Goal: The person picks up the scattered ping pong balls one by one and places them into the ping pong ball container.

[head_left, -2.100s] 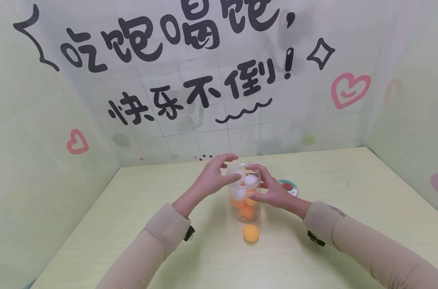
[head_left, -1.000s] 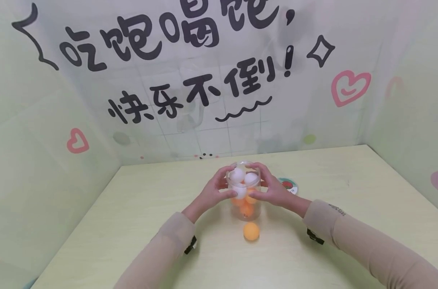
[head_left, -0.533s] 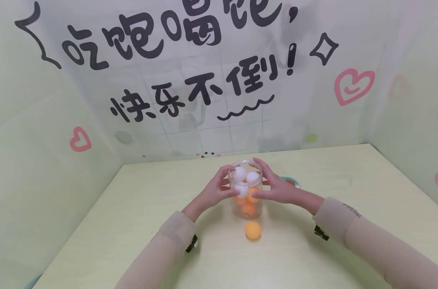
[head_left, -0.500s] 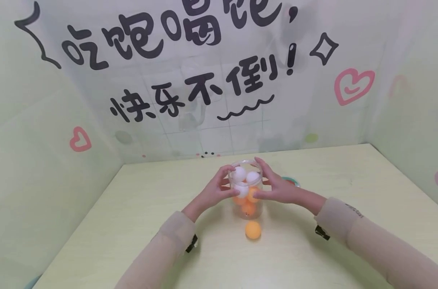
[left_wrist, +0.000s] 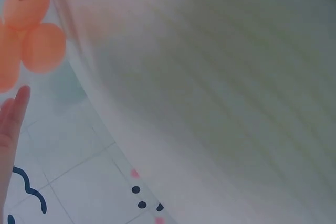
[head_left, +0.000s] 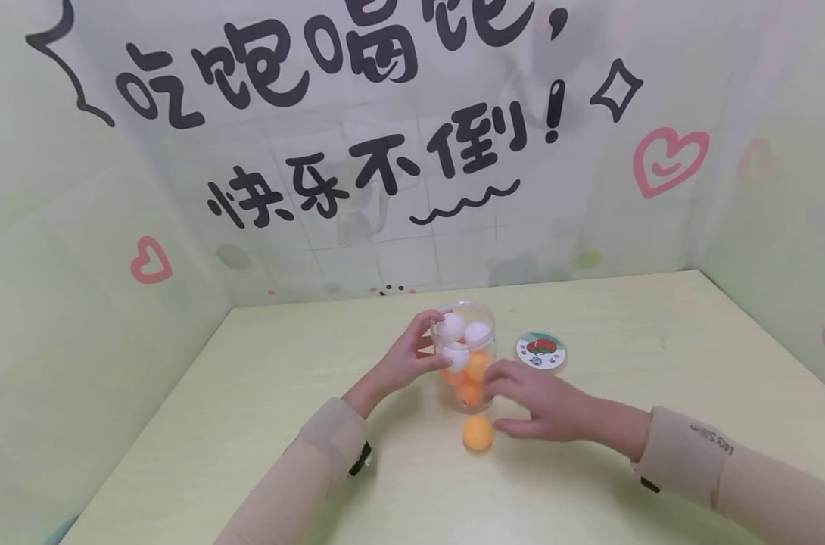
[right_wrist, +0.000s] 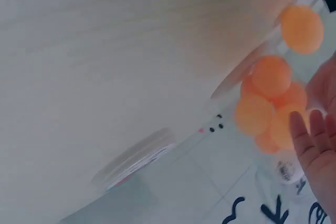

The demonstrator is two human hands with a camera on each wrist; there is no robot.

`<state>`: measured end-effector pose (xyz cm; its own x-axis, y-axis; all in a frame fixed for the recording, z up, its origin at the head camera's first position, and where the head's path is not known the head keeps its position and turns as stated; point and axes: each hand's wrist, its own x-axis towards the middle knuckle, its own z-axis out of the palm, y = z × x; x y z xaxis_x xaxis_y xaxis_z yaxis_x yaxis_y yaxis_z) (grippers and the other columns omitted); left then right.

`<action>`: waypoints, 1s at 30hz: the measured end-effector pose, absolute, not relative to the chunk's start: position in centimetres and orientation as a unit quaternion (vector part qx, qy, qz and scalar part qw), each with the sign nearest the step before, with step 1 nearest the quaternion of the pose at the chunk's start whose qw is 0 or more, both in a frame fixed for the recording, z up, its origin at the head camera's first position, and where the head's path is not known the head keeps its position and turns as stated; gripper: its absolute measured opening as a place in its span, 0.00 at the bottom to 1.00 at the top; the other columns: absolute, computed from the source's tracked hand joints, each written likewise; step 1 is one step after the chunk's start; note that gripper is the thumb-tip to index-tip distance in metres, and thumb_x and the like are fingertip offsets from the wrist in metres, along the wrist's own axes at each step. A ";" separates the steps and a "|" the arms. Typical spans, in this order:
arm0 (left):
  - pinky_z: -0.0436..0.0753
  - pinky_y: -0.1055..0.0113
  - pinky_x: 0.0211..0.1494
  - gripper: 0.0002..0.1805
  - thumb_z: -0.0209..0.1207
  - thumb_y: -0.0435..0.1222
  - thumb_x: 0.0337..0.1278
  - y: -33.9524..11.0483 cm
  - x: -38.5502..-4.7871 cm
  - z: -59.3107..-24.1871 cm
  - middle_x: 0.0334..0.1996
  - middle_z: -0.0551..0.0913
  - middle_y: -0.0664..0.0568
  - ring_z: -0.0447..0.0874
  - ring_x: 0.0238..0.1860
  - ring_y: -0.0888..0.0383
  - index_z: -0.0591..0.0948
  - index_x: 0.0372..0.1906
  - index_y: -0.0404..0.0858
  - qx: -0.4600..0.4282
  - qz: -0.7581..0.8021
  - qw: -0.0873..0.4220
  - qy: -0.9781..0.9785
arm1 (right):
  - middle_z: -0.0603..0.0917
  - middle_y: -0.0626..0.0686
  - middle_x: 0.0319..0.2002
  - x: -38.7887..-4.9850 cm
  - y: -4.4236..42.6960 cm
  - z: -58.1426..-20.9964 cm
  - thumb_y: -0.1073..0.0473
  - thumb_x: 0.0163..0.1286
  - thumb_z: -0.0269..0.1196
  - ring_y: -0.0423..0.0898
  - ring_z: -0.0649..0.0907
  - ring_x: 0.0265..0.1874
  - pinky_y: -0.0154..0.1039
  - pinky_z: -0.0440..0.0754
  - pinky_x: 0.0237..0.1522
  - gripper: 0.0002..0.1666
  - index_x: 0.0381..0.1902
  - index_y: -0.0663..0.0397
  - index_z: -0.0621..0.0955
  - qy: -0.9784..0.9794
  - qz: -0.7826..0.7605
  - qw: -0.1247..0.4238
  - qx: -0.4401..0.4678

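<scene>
A clear plastic jar (head_left: 481,313) stands upright on the table, holding several white and orange ping-pong balls. My left hand (head_left: 404,359) grips its left side near the rim, thumb in front. Just before the jar lies a loose orange ping-pong ball (head_left: 477,434). Beside it, to the right, is my right hand (head_left: 549,405), fingers apart and holding nothing; its thumb is close to the ball, and I cannot tell whether they touch. In the right wrist view, the loose ball (right_wrist: 302,29) sits apart from the jarred balls. The left wrist view catches only fingers (left_wrist: 20,109) beside orange balls (left_wrist: 43,48).
A round lid (head_left: 541,350) with a red picture lies on the pale wooden table (head_left: 630,333), right of the jar. Printed sheeting (head_left: 358,257) with dark lettering and hearts encloses the back and both sides.
My left hand closed onto the jar's left side. My right hand let go of the jar's right side and came down toward me, beside the loose ball, uncovering the lid.
</scene>
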<state>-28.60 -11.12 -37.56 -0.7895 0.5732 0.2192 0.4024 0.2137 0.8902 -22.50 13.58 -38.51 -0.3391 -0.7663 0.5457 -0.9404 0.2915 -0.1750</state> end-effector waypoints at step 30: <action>0.76 0.54 0.52 0.31 0.61 0.30 0.52 -9.6 -30.3 -37.5 0.69 0.56 0.43 0.68 0.58 0.39 0.58 0.58 0.41 0.282 0.541 0.069 0.789 | 0.73 0.46 0.42 -22.9 13.0 -41.1 0.64 0.56 0.62 0.39 0.75 0.38 0.27 0.74 0.43 0.16 0.42 0.49 0.73 -0.798 0.162 0.038 0.580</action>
<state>-30.26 -9.62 -37.48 -0.8310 0.5201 0.1971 0.3711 0.2544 0.8931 -22.87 13.03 -41.11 -0.3253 -0.9123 0.2487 -0.9371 0.2758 -0.2139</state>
